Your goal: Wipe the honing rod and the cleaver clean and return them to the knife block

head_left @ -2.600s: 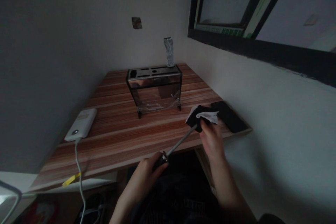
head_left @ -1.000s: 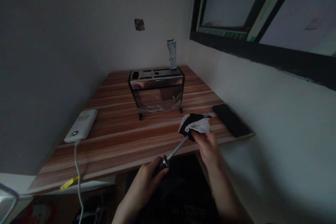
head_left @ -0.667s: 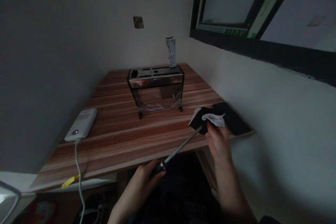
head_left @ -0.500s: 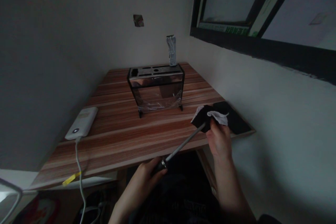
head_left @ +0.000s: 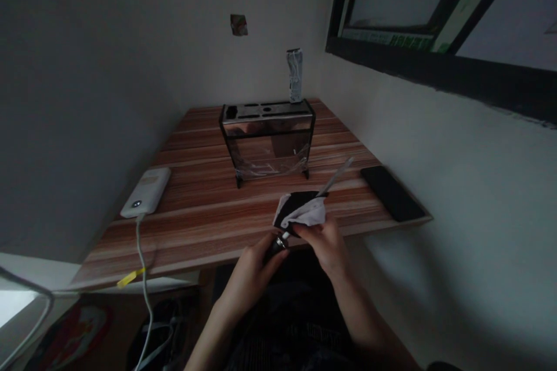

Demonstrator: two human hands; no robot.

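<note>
My left hand [head_left: 253,269] is closed around the dark handle of a sharpening steel [head_left: 338,175]. From that handle the grey rod slants up and to the right, over the front of the table. A black-and-white cloth [head_left: 308,213] is wrapped about the rod's lower part, close to the handle. My right hand [head_left: 325,248] pinches this cloth against the rod, with the thumb at its lower edge. The rod's tip sticks out bare beyond the cloth. Behind the hands stands a knife block [head_left: 270,148] with a slotted top and clear plastic film near its base.
A black phone [head_left: 394,192] lies by the right edge of the wood-grain table [head_left: 209,197]. At left is a white power bank [head_left: 147,191] with a cable [head_left: 141,255] hanging over the front edge, near a yellow tag [head_left: 130,277]. Walls stand left, behind and right.
My right hand and the cloth have slid down the rod from its tip toward the handle, baring the tip. The view has shifted slightly; my left hand still grips the handle.
</note>
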